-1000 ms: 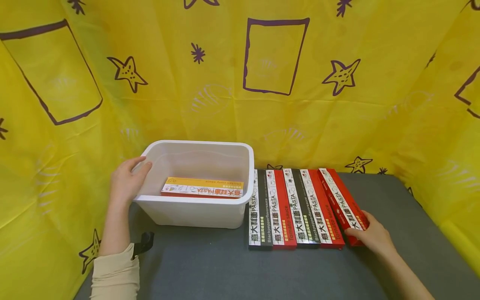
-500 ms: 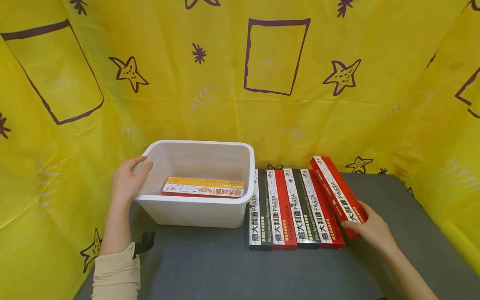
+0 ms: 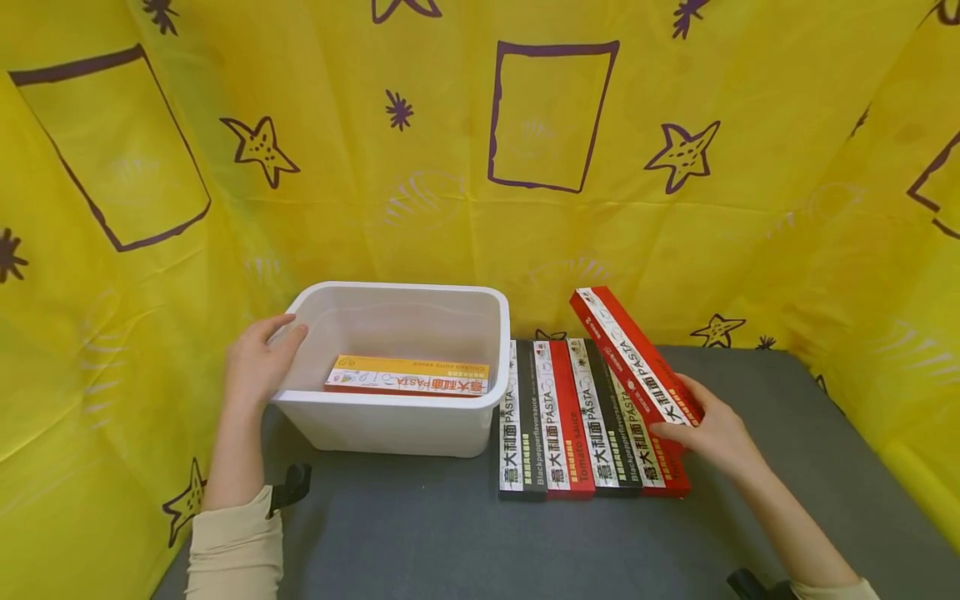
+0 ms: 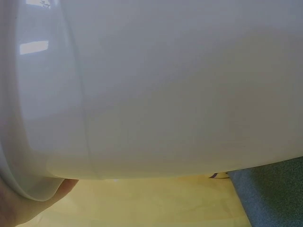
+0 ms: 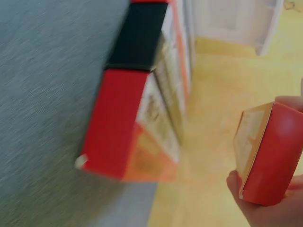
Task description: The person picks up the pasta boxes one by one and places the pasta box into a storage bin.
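A white plastic bin point(image 3: 390, 427) stands left of centre, and my left hand point(image 3: 258, 360) grips its left rim, thumb inside and fingers over the edge. In the left wrist view the bin's outer wall point(image 4: 165, 94) fills most of the picture. Inside the bin lies a pasta box point(image 3: 408, 375) with a yellow stripe. My right hand point(image 3: 712, 429) holds a red tomato sauce pasta box point(image 3: 637, 354) by its near end, tilted above the row. The right wrist view shows that box's red end point(image 5: 274, 153) between thumb and fingers.
Red and black pasta boxes point(image 3: 558, 433) lie side by side against the bin's right side on the dark grey table point(image 3: 420, 533). A yellow patterned cloth point(image 3: 375, 208) hangs behind and at both sides.
My right hand has lifted the rightmost red pasta box off the table and carried it left over the row. The left hand stays at the bin rim.
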{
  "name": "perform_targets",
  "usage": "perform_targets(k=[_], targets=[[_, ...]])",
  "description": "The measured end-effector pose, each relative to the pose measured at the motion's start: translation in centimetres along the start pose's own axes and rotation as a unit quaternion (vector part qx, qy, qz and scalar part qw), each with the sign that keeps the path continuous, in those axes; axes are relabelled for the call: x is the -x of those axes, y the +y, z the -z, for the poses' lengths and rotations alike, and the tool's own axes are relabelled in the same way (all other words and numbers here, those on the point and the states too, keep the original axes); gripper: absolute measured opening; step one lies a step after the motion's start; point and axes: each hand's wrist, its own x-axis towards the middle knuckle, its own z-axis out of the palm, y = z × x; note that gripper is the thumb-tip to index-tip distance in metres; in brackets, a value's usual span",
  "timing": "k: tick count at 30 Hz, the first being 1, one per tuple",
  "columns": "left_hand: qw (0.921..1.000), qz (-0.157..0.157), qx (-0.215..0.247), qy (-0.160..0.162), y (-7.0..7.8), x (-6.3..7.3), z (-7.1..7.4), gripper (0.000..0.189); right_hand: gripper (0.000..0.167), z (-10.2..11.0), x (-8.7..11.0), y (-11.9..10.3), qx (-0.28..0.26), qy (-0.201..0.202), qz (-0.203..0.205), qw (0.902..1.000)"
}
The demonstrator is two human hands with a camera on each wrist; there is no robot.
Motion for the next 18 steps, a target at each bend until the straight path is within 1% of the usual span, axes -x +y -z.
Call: perform_targets(k=[3, 7, 14, 18], targets=[[1.0000, 0.000, 0.000, -0.001, 0.0, 0.0, 0.0, 0.060, 0.090, -0.2, -0.1, -1.4, -0.002, -0.002, 0.020, 0.9998], [1.0000, -0.002, -0.003, 0.001, -0.1, 0.0, 0.1, 0.059, 0.089, -0.4, -0.3, -3.3, -0.018, -0.011, 0.033, 0.9992], [1.0000, -0.002, -0.001, 0.001, -0.1, -0.1, 0.0, 0.059, 0.089, -0.9, -0.7, -5.6, -0.057, -0.032, 0.047, 0.9968], [1.0000, -0.001, 0.001, 0.002, -0.1, -0.1, 0.0, 0.059, 0.088, -1.2, -1.0, -6.6, -0.068, -0.041, 0.051, 0.9956]])
